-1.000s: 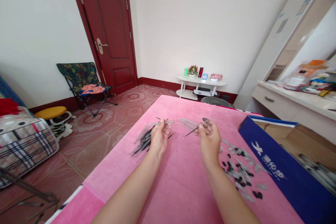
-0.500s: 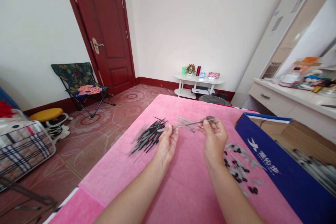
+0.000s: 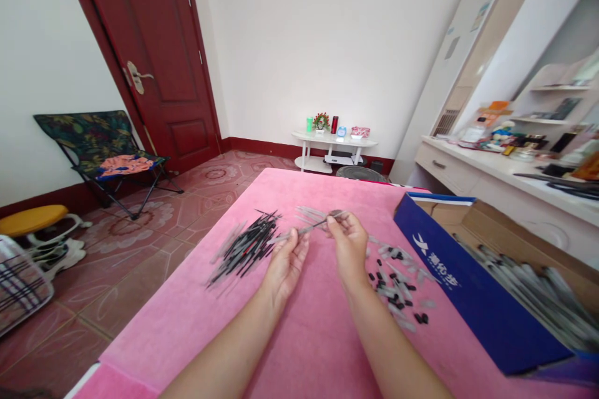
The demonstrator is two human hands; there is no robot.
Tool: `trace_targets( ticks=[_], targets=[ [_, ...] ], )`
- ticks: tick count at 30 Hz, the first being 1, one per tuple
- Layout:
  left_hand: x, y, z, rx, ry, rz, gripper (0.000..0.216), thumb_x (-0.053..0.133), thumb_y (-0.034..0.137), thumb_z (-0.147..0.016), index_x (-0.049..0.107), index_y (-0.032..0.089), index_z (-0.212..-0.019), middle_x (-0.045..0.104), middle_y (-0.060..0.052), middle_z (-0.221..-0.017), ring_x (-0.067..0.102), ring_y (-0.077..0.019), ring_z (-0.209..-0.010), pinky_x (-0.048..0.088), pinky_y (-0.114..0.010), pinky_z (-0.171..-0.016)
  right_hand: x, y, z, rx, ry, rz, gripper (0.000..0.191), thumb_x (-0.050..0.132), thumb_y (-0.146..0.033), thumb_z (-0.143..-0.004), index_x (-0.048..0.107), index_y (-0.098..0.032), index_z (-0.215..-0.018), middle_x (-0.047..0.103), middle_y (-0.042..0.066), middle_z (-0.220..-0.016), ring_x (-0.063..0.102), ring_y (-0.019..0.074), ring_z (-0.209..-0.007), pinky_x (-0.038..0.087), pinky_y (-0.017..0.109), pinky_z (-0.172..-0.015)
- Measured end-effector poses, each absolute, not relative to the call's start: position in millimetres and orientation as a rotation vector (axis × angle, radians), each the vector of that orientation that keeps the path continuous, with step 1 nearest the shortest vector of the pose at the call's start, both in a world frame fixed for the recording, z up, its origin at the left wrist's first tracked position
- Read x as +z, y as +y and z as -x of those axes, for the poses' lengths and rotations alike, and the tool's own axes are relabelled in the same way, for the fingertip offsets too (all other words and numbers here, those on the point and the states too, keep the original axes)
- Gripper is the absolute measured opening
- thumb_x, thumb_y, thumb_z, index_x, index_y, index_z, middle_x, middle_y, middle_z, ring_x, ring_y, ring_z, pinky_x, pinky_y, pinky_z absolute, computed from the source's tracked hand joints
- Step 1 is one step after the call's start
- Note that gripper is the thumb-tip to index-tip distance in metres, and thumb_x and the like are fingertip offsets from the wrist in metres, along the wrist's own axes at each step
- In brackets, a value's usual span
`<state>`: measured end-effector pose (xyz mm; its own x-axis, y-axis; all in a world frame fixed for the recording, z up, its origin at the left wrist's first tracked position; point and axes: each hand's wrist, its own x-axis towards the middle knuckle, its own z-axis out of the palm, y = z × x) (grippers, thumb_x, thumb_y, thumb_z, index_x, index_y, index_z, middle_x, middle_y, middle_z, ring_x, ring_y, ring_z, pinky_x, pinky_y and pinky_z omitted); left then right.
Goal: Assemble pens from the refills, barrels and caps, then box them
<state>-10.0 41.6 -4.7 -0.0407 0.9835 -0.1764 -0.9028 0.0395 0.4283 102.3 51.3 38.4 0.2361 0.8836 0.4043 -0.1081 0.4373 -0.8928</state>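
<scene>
My left hand pinches a translucent pen barrel between thumb and fingers, above the pink cloth. Opposite it, my right hand is closed on a thin dark pen refill. The refill's far end lines up with the barrel and seems to be inside it, though blur hides the exact joint. Left of my hands lies a heap of black and grey refills. Several clear barrels lie just behind the hands. Clear and black pen caps and small parts are scattered right of my right forearm.
A blue cardboard box with many grey pens stands along the table's right side. Pink cloth covers the table. Beyond are a small white stand, a folding chair and a white dresser.
My hands have come closer together, and less of the refill shows between them. The camera view has turned to the right, so everything sits further left.
</scene>
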Motion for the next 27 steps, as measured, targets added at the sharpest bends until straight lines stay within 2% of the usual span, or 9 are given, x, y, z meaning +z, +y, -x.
trace_targets(
  ticks=[11,17,20,24,27],
  targets=[
    [-9.3,44.0,11.9,1.575,0.464,-0.188,0.006,0.059,0.005,-0.072,0.061,0.010,-0.075,0.067,-0.005,-0.076,0.064,-0.0116,-0.069,0.053,-0.020,-0.067,34.4,56.6,-102.9,0.919,-1.432,0.932,0.011,0.056,-0.025,-0.068,0.058,-0.015,-0.073,0.060,0.001,-0.069,0.054,0.0119,-0.065,0.043,0.022,-0.058],
    [-8.6,43.2,12.2,1.561,0.508,-0.159,0.005,0.058,0.006,-0.073,0.061,0.010,-0.074,0.067,-0.005,-0.072,0.064,-0.0114,-0.066,0.054,-0.019,-0.063,50.5,61.8,-127.5,0.876,-1.441,0.988,0.021,0.054,-0.034,-0.070,0.059,-0.014,-0.073,0.060,0.002,-0.064,0.053,0.0119,-0.057,0.041,0.022,-0.052],
    [-10.2,43.5,13.1,1.563,0.505,-0.149,0.005,0.058,0.006,-0.073,0.061,0.010,-0.075,0.067,-0.006,-0.073,0.064,-0.0116,-0.067,0.054,-0.019,-0.063,58.9,68.1,-160.7,0.604,-1.515,1.226,0.022,0.053,-0.036,-0.069,0.061,-0.015,-0.072,0.062,0.003,-0.066,0.056,0.0145,-0.060,0.042,0.025,-0.056],
    [-13.0,43.9,13.9,1.556,0.505,-0.152,0.005,0.058,0.006,-0.072,0.061,0.010,-0.075,0.067,-0.006,-0.074,0.064,-0.0118,-0.067,0.054,-0.019,-0.062,64.5,71.2,-220.8,0.140,-1.571,1.833,0.019,0.052,-0.027,-0.067,0.067,-0.024,-0.079,0.066,0.006,-0.078,0.059,0.0210,-0.074,0.042,0.031,-0.063],
    [-13.7,43.7,13.4,1.547,0.511,-0.159,0.005,0.058,0.006,-0.073,0.061,0.010,-0.075,0.067,-0.006,-0.075,0.064,-0.0117,-0.067,0.054,-0.018,-0.062,58.8,70.6,-259.2,0.069,-1.510,2.229,0.027,0.051,-0.022,-0.063,0.068,-0.028,-0.082,0.065,0.009,-0.088,0.059,0.0266,-0.079,0.041,0.036,-0.062]
  ],
)
